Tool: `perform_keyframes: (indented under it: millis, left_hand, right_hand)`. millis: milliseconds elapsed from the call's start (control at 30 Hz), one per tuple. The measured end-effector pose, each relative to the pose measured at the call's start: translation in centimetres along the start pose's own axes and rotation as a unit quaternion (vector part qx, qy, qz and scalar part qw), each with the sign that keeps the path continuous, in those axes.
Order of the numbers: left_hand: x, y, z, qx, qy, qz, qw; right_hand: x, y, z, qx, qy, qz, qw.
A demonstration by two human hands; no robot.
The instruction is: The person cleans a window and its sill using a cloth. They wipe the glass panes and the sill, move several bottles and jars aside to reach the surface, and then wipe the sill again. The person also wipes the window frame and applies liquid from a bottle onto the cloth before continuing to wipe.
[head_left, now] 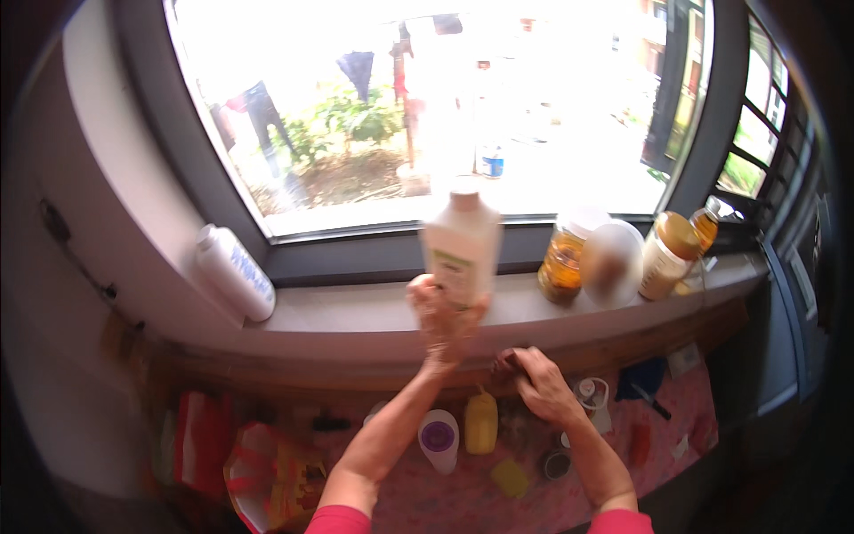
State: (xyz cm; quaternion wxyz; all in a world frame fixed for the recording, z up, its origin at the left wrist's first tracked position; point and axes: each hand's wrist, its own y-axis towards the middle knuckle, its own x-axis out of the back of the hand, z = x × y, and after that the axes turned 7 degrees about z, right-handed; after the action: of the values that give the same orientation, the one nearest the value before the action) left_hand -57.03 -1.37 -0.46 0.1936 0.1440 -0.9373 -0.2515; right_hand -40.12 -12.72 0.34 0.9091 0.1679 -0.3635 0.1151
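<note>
My left hand [445, 320] is closed around the lower part of a white plastic bottle [463, 245] with a green-edged label. The bottle is upright at the window sill, in front of the glass; whether its base touches the sill cannot be told. Lower and to the right, my right hand [541, 383] has its fingers closed on a small dark reddish-brown thing [507, 365], too blurred to name. It is over the back edge of the table, below the sill. Nearest beneath that hand stands a yellow bottle [481, 424].
On the sill [356, 307] stand a white bottle [236, 271] at left, and at right a jar of amber contents [562, 262], a blurred translucent container [612, 265] and a gold-capped jar [667, 254]. The pink table [569, 507] holds a purple-topped white container [439, 440] and bags [267, 472].
</note>
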Motion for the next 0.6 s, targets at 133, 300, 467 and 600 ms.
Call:
perform_keyframes:
  millis: [133, 300, 467, 600]
  left_hand:
    - [-3.6, -0.5, -2.8, -0.030, 0.095, 0.038, 0.994]
    - [-1.1, -0.3, -3.9, -0.001, -0.011, 0.169, 0.985]
    - [6.7, 1.5, 0.8, -0.086, 0.107, -0.169, 0.976]
    - [16.9, 3.6, 7.5, -0.033, 0.225, -0.300, 0.926]
  right_hand:
    - [0.5, -2.5, 1.7, -0.051, 0.127, 0.003, 0.991]
    - [-2.4, -1.2, 2.2, -0.063, 0.212, -0.073, 0.972]
    - [-6.3, 4.2, 6.3, 0.092, 0.063, -0.148, 0.983]
    - [-8.7, 12.5, 7.8, 0.120, -0.130, -0.278, 0.944]
